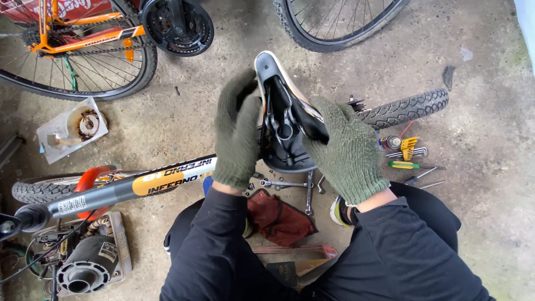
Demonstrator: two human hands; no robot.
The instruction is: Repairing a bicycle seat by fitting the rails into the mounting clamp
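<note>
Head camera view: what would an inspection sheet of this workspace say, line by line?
Surface: bare, stained concrete floor.
Job's things: black bicycle saddle, underside up, held off the floor between both hands.
Clutter: wrenches, red rag, green-handled screwdriver, yellow hex key set, spray can.
Grippers: left hand and right hand, in green knit gloves, both gripping the saddle.
Cables: thin wires by the grey motor.
Surroundings: orange bicycle, loose tyre, grey bicycle frame.

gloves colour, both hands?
Dark olive green knit on the left hand and right hand, clearest in the head view.
</note>
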